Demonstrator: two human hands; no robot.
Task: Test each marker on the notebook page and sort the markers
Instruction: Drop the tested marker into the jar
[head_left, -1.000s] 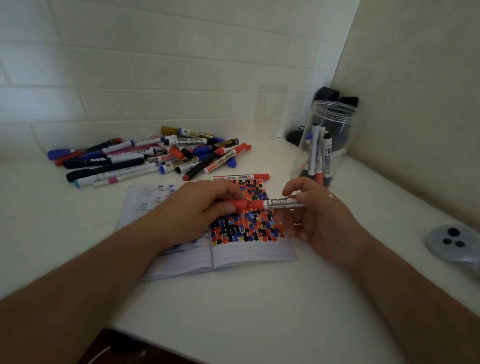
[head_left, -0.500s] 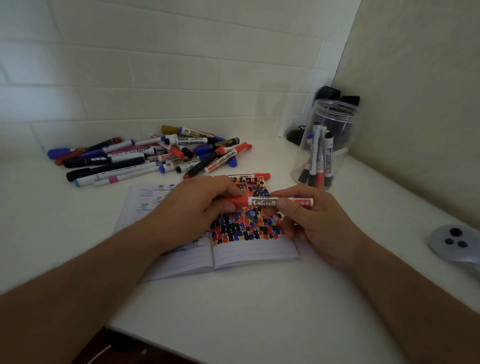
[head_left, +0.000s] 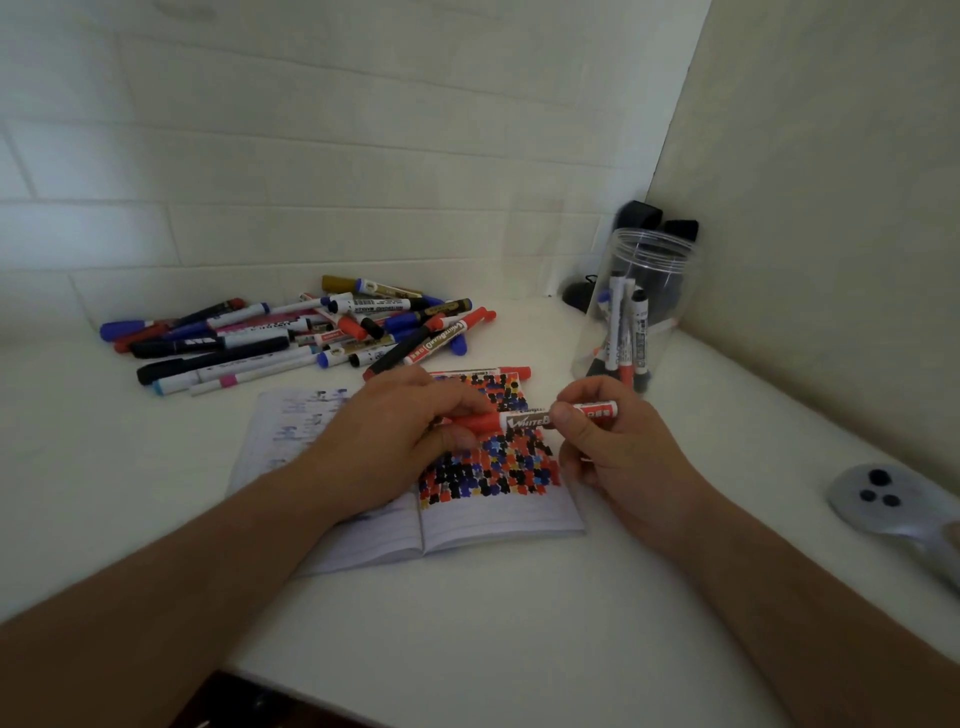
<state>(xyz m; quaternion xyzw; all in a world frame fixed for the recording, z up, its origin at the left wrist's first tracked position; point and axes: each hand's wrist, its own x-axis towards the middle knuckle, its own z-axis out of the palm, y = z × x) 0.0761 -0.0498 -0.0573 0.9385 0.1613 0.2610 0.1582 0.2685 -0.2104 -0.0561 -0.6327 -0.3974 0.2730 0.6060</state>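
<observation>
White counter (head_left: 467, 623) meets tiled wall (head_left: 311, 156)

A grey device (head_left: 878, 499) with three dark dots lay on the white desk (head_left: 467, 623) at right. Two black boxes (head_left: 660, 221) stood in the corner against the tiled wall (head_left: 311, 156).

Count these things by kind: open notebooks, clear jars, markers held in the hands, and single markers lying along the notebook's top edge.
Notebook: 1
Jar: 1
Held marker: 1
Lone marker at the notebook's top edge: 1
Total: 4
</observation>
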